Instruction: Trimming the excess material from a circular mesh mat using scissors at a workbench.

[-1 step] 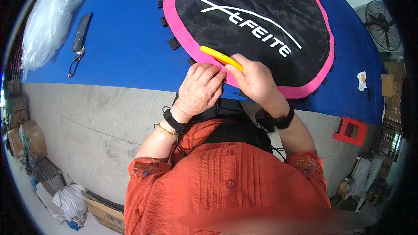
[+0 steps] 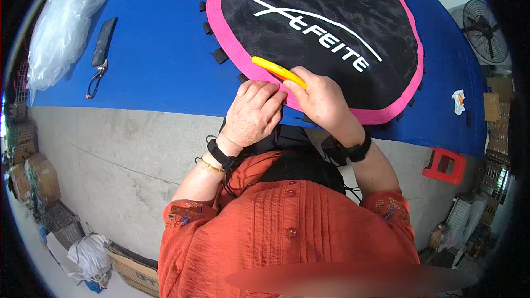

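Observation:
A round black trampoline mat with a wide pink border and black webbing loops around its rim lies on a blue-covered table. At its near edge, my left hand is closed over the pink border, fingers together and bent downward. What is under those fingertips is hidden. Just to the right, my right hand grips a slim yellow-handled tool. The tool slants up and left over the border, above my left fingers. A bit of red shows beneath it; its blade or working end cannot be made out.
A black phone-like case with a cord loop lies on the blue table at left, beside clear plastic wrap. A crumpled white scrap lies far right. A red stool and black fan stand at right.
My right hand and the yellow-handled tool have shifted very slightly left. The left hand and the mat look the same.

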A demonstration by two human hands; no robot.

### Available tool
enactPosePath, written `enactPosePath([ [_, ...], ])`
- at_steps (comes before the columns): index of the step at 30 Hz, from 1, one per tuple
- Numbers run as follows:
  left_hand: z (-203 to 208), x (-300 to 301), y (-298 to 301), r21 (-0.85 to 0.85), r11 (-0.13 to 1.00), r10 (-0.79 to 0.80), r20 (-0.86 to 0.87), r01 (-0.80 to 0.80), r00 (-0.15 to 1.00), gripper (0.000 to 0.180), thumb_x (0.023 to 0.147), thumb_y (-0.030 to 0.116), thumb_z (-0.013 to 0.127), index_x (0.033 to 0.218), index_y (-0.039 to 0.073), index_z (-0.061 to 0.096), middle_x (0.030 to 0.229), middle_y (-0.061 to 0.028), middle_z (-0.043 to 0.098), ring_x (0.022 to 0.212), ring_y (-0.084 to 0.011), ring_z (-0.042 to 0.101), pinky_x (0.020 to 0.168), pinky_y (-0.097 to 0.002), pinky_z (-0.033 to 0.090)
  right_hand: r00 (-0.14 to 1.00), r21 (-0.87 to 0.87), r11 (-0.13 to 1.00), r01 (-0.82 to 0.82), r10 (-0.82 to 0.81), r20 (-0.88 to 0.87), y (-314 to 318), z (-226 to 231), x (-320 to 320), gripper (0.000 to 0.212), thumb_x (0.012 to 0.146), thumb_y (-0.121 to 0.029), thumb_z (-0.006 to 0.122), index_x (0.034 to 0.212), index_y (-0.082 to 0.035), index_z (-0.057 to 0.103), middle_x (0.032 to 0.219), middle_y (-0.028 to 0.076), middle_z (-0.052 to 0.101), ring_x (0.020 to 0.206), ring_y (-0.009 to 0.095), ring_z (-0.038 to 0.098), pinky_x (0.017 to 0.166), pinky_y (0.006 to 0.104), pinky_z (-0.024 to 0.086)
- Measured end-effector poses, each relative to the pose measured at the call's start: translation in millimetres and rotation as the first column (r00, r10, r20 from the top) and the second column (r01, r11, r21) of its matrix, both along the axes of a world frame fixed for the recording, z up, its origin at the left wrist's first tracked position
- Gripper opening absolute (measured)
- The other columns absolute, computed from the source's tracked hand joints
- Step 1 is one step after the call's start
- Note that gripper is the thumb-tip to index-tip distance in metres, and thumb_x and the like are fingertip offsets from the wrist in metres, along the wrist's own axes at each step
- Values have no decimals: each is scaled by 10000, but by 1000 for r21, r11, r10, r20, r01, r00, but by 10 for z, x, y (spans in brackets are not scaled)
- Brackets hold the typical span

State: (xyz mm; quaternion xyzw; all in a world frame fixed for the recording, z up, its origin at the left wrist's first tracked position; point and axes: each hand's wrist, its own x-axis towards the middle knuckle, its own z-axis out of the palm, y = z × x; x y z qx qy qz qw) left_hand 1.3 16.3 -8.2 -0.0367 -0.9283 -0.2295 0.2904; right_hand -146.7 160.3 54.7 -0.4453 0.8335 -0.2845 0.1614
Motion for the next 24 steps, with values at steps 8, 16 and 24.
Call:
enactPosePath([
  [8, -15, -9, -2, 4, 1000, -6, -21, 6, 1000, 417, 839, 128, 764, 1245, 47, 714, 1224, -131, 683, 1146, -331, 647, 1030, -482, 500, 1000, 31, 1000, -4, 4, -4, 116, 46, 61, 197, 1052, -272, 642, 1087, -79, 658, 852, 227, 724, 822, 450, 722, 679, 546, 553],
  [16, 80, 45, -82, 108, 994, -34, 4, 33, 999, 347, 883, 82, 748, 1228, 50, 731, 1210, -122, 709, 1129, -329, 667, 1011, -456, 519, 998, 29, 999, 43, -42, -55, -16, -56, -21, 206, 1043, -283, 661, 1116, -90, 670, 833, 225, 721, 825, 449, 724, 689, 553, 559],
  [24, 1380, 608, -380, 659, 751, -6, -43, 33, 999, 135, 1007, 18, 594, 1033, -42, 712, 1028, -159, 713, 946, -239, 658, 842, -364, 528, 997, 62, 995, 73, -71, -38, 376, 69, 64, 233, 1028, -294, 682, 1153, -97, 672, 883, 211, 734, 848, 437, 728, 709, 542, 553],
])
